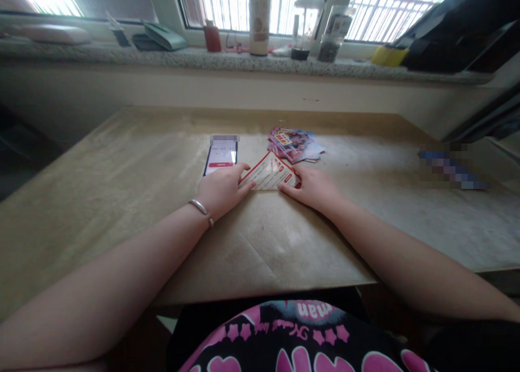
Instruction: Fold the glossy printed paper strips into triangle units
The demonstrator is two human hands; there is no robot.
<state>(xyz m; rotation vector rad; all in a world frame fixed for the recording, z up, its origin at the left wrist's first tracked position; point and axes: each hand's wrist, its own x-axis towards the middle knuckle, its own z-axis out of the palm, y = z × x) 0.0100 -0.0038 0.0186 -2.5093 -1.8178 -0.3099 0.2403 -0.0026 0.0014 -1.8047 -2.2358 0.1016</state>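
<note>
Head view: the person sits at a pale wooden table [122, 198] with both forearms stretched forward. Between the hands lies a red-and-white printed slip [270, 173], flat on the tabletop near the middle and set at an angle.

The left hand [222, 190], with a silver bangle [199, 206] on its wrist, rests on the slip's left edge. Its fingers point right and lie loosely extended on the paper, pressing down rather than closing round anything. The right hand [312, 188] meets the slip's lower right corner, fingertips on the red border. It too is open and flat and grasps nothing.

Just left of the slip, touching or nearly touching the left hand, a phone [220, 156] lies face up with its screen lit. Just beyond the slip sits a loose heap of colourful packets [293, 143].

Farther back, a stone windowsill [162, 55] carries a tall cylinder [260, 17], a small red container [212, 38] and other clutter too blurred to name.

The slip looks thin, very light and flexible, likely glossy. It would probably slide on the smooth wood and crease under careless pressure. A pinch at an edge or corner, with the other hand steadying it, seems the safest hold.
</note>
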